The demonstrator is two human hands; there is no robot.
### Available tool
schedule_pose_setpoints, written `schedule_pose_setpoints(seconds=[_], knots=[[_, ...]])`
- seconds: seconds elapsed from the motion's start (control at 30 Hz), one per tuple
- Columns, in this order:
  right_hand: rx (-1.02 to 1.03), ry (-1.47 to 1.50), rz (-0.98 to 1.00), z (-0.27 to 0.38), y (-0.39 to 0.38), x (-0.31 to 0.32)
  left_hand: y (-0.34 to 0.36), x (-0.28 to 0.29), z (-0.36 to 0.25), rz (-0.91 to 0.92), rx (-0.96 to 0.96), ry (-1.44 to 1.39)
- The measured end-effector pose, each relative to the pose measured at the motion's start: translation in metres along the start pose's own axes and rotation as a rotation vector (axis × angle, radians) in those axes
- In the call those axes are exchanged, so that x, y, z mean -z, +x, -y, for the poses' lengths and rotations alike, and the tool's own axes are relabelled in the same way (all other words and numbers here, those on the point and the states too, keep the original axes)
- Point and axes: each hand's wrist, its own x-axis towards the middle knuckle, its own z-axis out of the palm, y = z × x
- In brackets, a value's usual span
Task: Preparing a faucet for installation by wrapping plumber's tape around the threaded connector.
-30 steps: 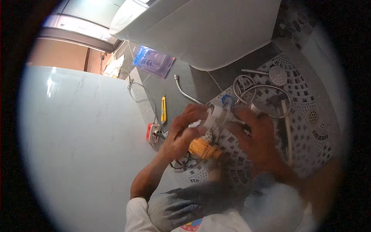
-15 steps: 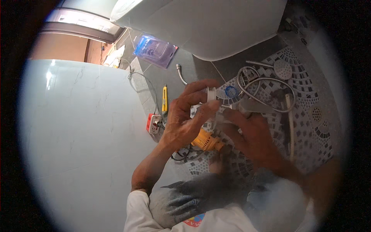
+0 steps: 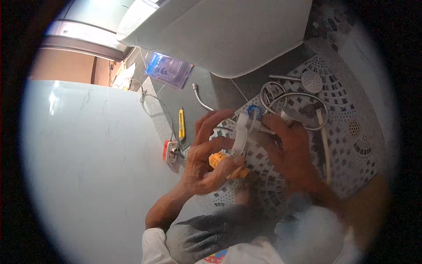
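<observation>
My left hand (image 3: 204, 152) holds a white spool (image 3: 240, 134), which looks like a roll of thread seal tape, seen edge-on between the thumb and fingers. Close by on the right, my right hand (image 3: 288, 147) has its fingers curled toward the spool. A small pale piece (image 3: 286, 116) shows at its knuckles, and what lies inside the grip is hidden. Beyond the spool a blue ring (image 3: 254, 111) rests on the patterned floor. Partly covered by my left hand, a yellow power tool (image 3: 217, 159) lies below.
A shower head (image 3: 311, 82) with a coiled metal hose (image 3: 326, 110) lies at right, near a pale pipe (image 3: 325, 154). To the left are a yellow utility knife (image 3: 181, 125), a red-and-white power socket (image 3: 170, 152) and clear plastic packaging (image 3: 169, 70). A large white fixture (image 3: 233, 35) stands behind.
My left hand has turned and spread its grip, so the white spool shows larger and lower. My right hand has risen a little. The whole view has shifted slightly.
</observation>
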Motion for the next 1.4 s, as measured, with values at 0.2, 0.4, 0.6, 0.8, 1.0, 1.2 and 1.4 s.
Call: schedule_pose_setpoints(seconds=[0.2,0.4,0.6,0.8,1.0,1.2,1.4], knots=[[0.022,-0.044,0.013,-0.001,0.001,0.009,0.003,-0.003,0.003,0.087,0.126,-0.040],[0.039,-0.026,0.002,0.002,-0.001,0.006,0.004,-0.003,0.006,0.099,0.210,-0.307],[0.030,-0.056,0.024,0.001,0.001,0.004,-0.001,-0.006,0.018,0.064,0.190,-0.260],[0.069,0.030,0.082,0.000,-0.006,-0.003,0.011,-0.014,0.017,-0.066,0.233,-0.439],[0.151,-0.070,0.127,-0.003,-0.008,-0.010,0.024,-0.006,0.016,-0.034,0.358,-0.401],[0.105,-0.048,0.171,0.002,-0.006,-0.011,0.024,-0.008,0.006,-0.172,0.282,-0.368],[0.093,-0.008,0.121,-0.006,-0.006,-0.010,0.017,-0.002,0.003,-0.085,0.062,-0.078]])
